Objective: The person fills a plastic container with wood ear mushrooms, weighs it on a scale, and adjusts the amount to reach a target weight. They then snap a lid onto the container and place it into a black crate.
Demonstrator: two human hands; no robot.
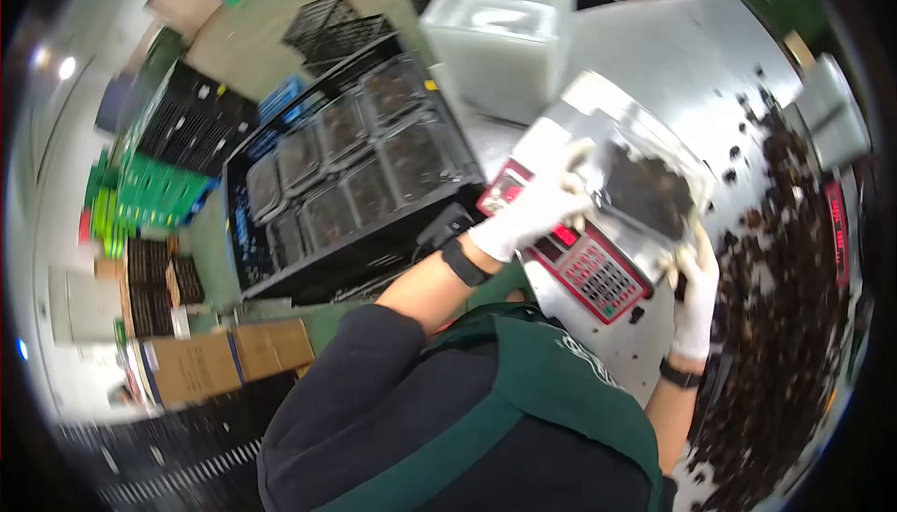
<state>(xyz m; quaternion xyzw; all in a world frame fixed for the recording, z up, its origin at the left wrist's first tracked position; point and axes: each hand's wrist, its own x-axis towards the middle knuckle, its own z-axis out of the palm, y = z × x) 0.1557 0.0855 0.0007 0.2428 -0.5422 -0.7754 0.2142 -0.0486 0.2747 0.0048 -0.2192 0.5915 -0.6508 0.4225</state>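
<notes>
A clear plastic tray [654, 190] with dark brown pieces in it is over the red and silver scale [598, 274]. My left hand [551, 199], in a white glove, has its fingers closed on the tray's left edge. At the tray's lower right corner, my right hand [693, 278], also gloved, grips the edge, with some fingers hidden under it. The scale's keypad and a lit red display show below the tray. Many loose dark pieces [775, 325] lie on the metal table [654, 40] to the right.
On the left, a black crate [346, 255] holds several filled clear trays. Stacked empty clear trays [505, 35] stand behind the scale. Another red-framed device [836, 232] is at the far right. Green crates [163, 190] and cardboard boxes [192, 367] are on the floor.
</notes>
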